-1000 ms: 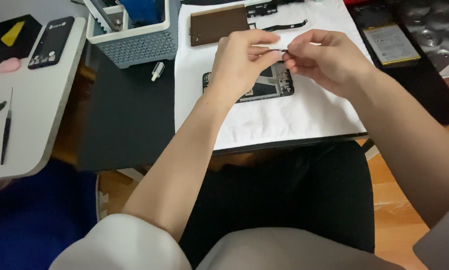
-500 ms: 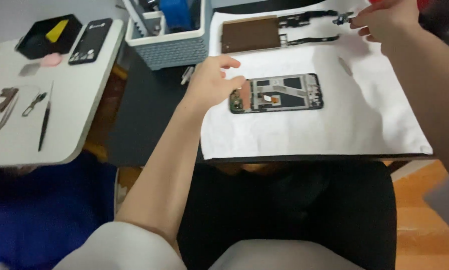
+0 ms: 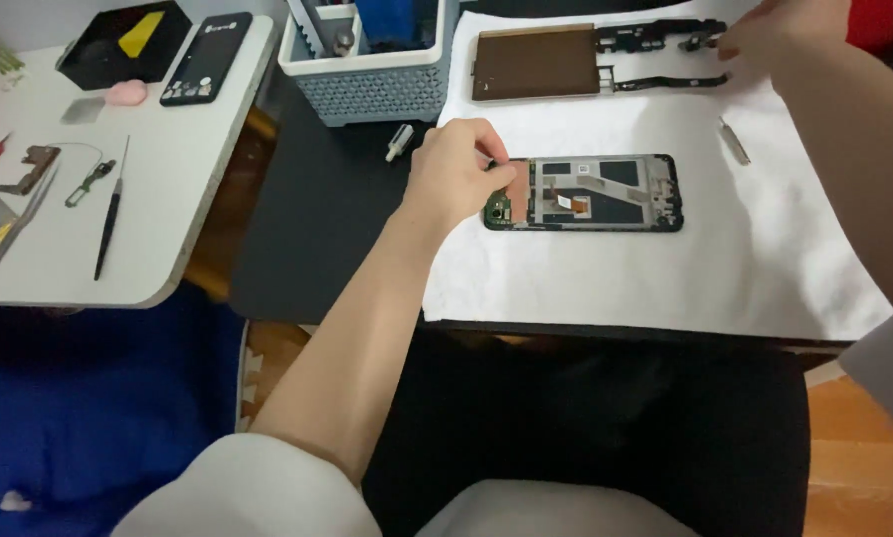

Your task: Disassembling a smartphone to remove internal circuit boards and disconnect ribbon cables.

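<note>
An opened phone frame (image 3: 606, 194) lies on a white cloth (image 3: 665, 278) on the dark table. My left hand (image 3: 456, 179) rests on the frame's left end, thumb pressed on the small green board there. My right hand (image 3: 780, 35) reaches to the far right corner of the cloth, fingertips touching a black internal part (image 3: 665, 38) beside a brown battery plate (image 3: 534, 62). Whether the right fingers hold anything is hidden.
A grey-blue basket (image 3: 367, 75) of tools stands behind my left hand, a small white cap (image 3: 399, 141) before it. The white side table (image 3: 158, 189) holds a black phone (image 3: 206, 58), a black tray (image 3: 133, 40), tweezers (image 3: 110, 209) and small parts. A metal strip (image 3: 734, 139) lies on the cloth.
Both hands were together above the frame holding a small piece. Since then the left hand came down onto the frame's left end and the right hand reached away to the far parts.
</note>
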